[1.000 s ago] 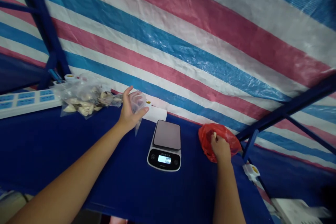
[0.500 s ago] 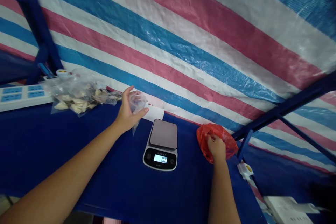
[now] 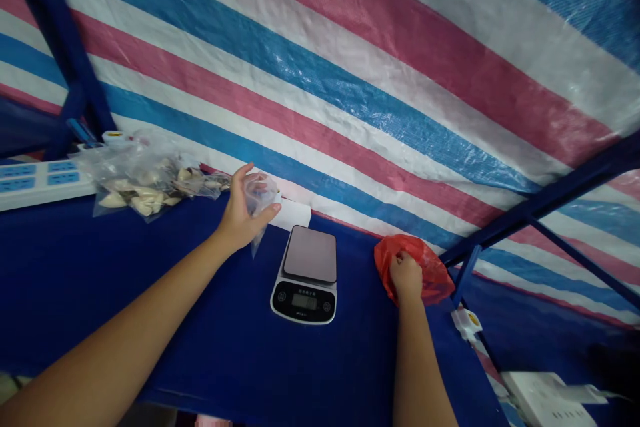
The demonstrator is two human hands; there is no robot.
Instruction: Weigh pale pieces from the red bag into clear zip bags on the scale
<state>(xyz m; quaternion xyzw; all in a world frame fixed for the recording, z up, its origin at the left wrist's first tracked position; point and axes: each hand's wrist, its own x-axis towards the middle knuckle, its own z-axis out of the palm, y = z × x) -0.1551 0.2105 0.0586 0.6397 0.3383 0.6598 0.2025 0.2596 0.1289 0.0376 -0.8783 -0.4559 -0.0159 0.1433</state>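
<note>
My left hand (image 3: 243, 217) holds a clear plastic zip bag (image 3: 261, 196), thumb and fingers spread around its mouth; a corner of the bag hangs below the palm. Between my two hands a kitchen scale (image 3: 305, 273) lies on the blue table, its grey plate bare and its display dim. My right hand (image 3: 406, 275) reaches into a red plastic bag (image 3: 436, 273) to the right of the scale. Its fingers are curled and their tips are hidden inside, so what they grip cannot be made out.
Several filled clear bags (image 3: 145, 187) with pale pieces lie at the left, beside a white power strip (image 3: 37, 185). A small white box (image 3: 293, 214) sits behind the scale. Dark blue frame bars (image 3: 550, 197) and a striped tarp (image 3: 320, 80) stand behind the table.
The scale's display light has gone out; it showed 0.0 before. My right hand has shifted slightly left within the red bag. My left hand keeps its hold on the clear bag.
</note>
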